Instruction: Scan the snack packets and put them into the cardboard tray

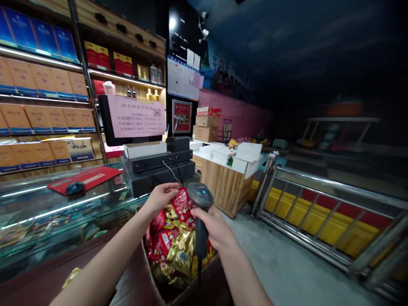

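My right hand grips a black handheld barcode scanner, its head raised and tilted toward the red snack packet. That packet is held at its upper part by my left hand, close in front of the scanner head. Below both hands, a cardboard box is heaped with red and gold foil snack packets.
To the left stands a glass display counter with a red mat and a computer mouse. Behind it are a black register, a monitor with a pink sign, and shelves of boxed goods. A steel railing runs along the right.
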Demonstrator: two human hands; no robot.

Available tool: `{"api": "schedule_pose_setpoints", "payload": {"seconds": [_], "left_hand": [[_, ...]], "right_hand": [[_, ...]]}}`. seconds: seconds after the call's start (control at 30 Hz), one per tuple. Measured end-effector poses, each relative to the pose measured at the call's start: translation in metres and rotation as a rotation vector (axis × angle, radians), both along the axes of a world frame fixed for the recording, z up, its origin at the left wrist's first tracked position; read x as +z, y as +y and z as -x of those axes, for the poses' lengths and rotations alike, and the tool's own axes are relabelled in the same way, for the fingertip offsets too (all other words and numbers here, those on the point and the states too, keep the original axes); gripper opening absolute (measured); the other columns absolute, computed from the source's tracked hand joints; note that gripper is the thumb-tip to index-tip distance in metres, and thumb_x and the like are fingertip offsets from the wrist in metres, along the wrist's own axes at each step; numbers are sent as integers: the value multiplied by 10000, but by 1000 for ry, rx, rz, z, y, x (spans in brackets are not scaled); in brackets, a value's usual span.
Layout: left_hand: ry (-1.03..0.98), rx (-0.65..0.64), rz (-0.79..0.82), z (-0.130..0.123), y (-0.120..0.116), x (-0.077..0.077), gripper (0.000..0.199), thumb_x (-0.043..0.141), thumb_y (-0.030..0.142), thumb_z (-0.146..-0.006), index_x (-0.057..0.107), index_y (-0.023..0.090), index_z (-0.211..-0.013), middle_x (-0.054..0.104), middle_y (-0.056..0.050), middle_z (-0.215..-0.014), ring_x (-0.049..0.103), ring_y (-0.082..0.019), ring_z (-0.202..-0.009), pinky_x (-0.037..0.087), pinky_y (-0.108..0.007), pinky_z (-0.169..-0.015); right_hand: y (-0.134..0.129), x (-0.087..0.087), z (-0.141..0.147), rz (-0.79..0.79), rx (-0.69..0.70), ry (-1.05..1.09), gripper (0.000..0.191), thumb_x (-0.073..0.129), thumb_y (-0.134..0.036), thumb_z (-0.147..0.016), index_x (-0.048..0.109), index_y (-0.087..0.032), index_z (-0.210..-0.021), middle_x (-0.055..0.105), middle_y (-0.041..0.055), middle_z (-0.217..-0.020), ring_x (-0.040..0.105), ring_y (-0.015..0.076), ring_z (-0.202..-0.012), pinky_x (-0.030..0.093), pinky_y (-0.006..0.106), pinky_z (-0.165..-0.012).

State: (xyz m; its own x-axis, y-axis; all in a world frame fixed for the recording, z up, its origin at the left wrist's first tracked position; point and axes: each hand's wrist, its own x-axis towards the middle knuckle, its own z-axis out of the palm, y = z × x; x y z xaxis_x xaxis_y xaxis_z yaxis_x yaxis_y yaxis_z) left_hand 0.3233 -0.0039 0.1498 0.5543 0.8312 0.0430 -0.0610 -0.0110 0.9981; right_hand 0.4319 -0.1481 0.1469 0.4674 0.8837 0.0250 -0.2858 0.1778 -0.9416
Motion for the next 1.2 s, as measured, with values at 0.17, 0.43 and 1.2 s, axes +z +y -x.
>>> {"api": "schedule_pose_setpoints", "payload": {"seconds": [0.17,0.43,1.2], "left_hand": [[-22,95,-67,6,10,0,482,802,338,-565,689,117,-979,719,-81,-860,642,-147,-743,471,-223,-656],[-29,159,-21,72,3,8,571,827,380,-521,676,131,-1013,713,-104,-964,655,-189,-857,496,-261,-727],[256,278,375,287,-68,-156,466,741,386,-646,628,137,-1023,663,-79,-861,651,-160,-615,527,-251,-443]], "right_hand": [[-1,-4,-5,-18,-22,10,273,725,-219,-563,651,-164,-820,671,-2,-730,585,146,-687,436,259,-684],[-15,2,30,0,100,-34,304,735,-238,-581,661,-179,-869,680,14,-845,587,169,-798,433,280,-759],[45,-126,202,303,588,-73,227,649,-154,-549,698,-123,-768,687,12,-695,614,165,-714,439,262,-698]]}}
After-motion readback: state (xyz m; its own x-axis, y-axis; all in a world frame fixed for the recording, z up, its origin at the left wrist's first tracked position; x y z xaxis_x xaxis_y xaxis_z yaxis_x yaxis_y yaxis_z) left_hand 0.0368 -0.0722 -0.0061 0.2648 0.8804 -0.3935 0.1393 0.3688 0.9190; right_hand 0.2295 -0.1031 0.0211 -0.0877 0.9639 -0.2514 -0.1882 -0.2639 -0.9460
